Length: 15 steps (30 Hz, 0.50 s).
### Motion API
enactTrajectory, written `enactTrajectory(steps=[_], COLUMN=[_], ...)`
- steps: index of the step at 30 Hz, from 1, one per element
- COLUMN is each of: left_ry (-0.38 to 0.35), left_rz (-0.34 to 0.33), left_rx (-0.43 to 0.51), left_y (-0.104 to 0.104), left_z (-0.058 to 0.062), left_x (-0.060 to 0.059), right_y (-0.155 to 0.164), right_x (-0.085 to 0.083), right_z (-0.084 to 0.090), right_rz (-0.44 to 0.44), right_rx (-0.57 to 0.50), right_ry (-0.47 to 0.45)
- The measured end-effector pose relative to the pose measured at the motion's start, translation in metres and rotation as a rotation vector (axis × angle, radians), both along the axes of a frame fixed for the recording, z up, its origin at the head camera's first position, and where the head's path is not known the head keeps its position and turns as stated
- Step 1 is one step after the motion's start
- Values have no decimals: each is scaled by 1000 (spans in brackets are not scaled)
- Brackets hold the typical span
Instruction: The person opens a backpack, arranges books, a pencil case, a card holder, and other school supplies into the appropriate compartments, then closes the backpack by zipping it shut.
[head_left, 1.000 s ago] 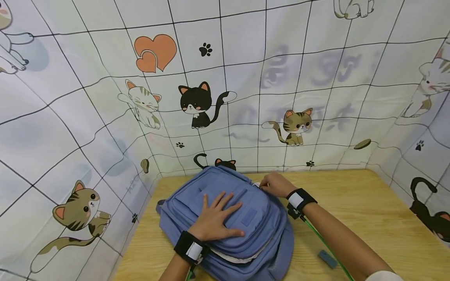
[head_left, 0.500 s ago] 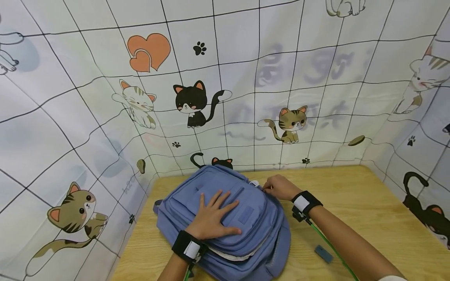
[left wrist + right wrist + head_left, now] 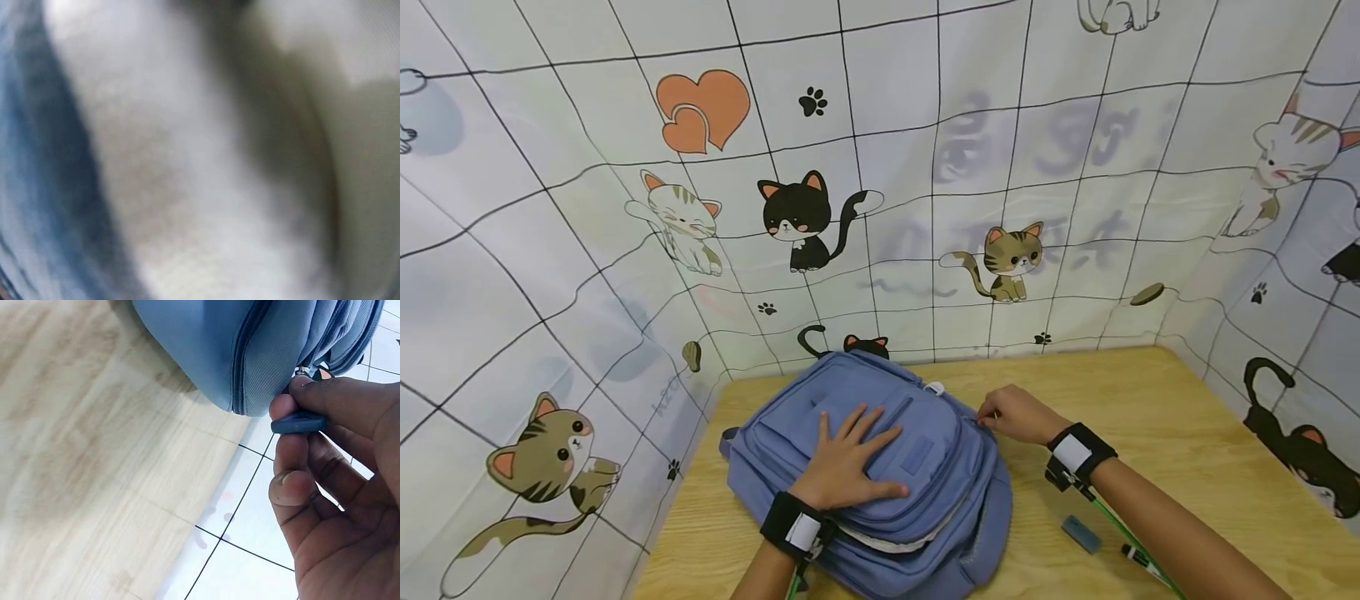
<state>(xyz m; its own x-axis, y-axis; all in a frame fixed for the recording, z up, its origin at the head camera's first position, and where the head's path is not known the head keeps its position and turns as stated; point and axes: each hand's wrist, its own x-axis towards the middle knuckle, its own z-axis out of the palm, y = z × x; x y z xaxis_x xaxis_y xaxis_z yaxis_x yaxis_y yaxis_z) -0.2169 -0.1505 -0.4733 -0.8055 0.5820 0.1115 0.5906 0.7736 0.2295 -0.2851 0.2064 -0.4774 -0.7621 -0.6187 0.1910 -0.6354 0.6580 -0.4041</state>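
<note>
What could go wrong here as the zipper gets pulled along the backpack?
The right hand pinches the small zipper pull only at the fingertips, so it may slip out. The left hand just rests flat on the backpack, so the bag might slide across the table.
</note>
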Motion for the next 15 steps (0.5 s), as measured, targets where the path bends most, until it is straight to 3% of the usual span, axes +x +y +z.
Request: enactTrajectory(steps=[15], left_ry=[45], left_rz=[-10], left_rx=[34], left_y=[-1], left_z=[-6], left_x=[-3], right_y=[10], right_x=[47], right_z=[15], right_rz=[-32], right_rx=[20], right_ry=[-41])
